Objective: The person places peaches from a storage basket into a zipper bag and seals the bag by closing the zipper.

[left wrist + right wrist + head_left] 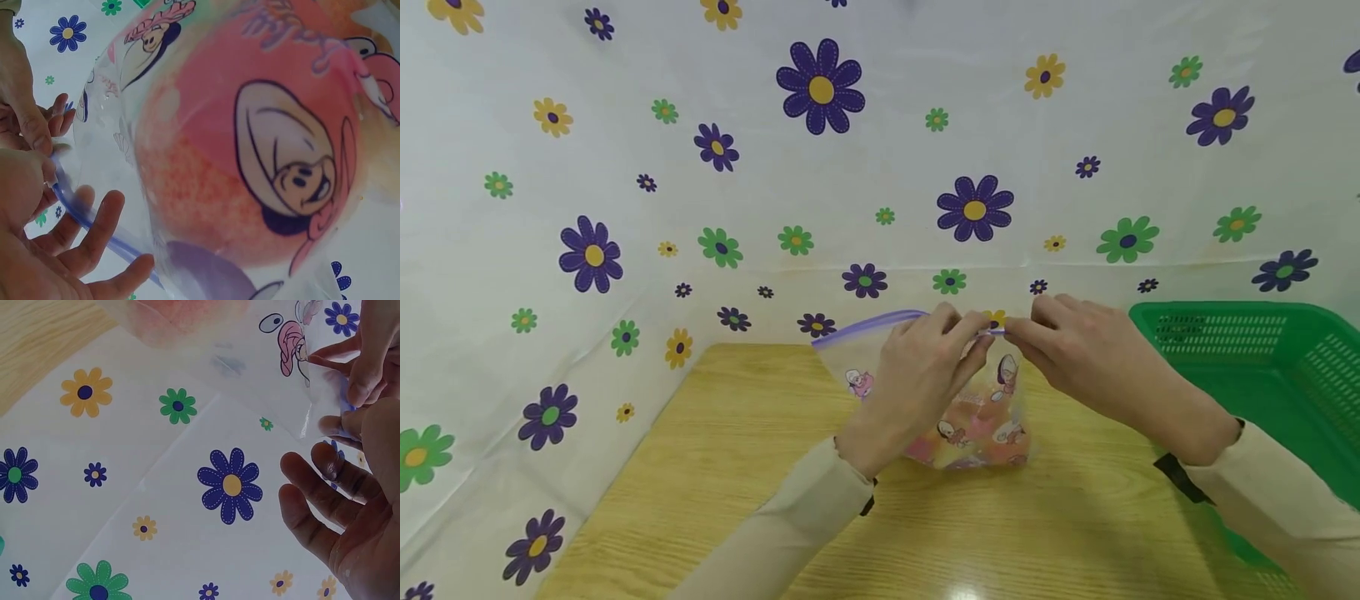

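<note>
A clear zip bag printed with cartoon figures stands on the table with its purple zip strip along the top. Through the plastic, the left wrist view shows round reddish-orange contents. My left hand pinches the zip strip toward its right end, thumb and forefinger on it. At the right corner of the strip, my right hand pinches the edge between thumb and forefinger. The two hands' fingertips are close together. In the right wrist view, the other right fingers extend loosely below the corner.
A green plastic basket with slotted walls stands at the right, partly behind my right forearm. The wooden table meets a white flower-printed sheet at the back and left.
</note>
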Motion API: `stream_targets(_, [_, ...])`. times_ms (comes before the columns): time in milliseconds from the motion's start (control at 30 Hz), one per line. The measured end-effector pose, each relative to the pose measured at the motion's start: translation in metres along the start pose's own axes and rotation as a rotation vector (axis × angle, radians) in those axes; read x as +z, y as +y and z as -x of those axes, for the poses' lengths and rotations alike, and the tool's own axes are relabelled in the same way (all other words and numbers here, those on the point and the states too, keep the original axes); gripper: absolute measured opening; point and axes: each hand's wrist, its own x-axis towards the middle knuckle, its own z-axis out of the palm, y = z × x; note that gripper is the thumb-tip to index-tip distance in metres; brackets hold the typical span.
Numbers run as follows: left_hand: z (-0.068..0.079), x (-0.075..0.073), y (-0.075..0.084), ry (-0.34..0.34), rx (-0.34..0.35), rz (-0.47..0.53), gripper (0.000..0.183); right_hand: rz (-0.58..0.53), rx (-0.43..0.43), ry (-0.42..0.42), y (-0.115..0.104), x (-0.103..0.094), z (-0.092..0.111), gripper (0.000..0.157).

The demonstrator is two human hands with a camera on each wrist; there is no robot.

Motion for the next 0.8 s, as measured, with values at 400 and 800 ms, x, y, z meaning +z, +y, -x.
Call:
stream_targets(400, [0.0, 0.0039, 0.0063, 0.077, -0.074, -0.053, 0.013, 0.021, -0.013, 0.009, -0.0034, -0.0012, 0.0026, 0.021])
stream_targets(800, [0.0021, 0.002, 0.002, 0.09, -0.107, -0.042, 0.014, 0.025, -0.005, -0.001, -0.0026, -0.0026, 0.0025, 0.022])
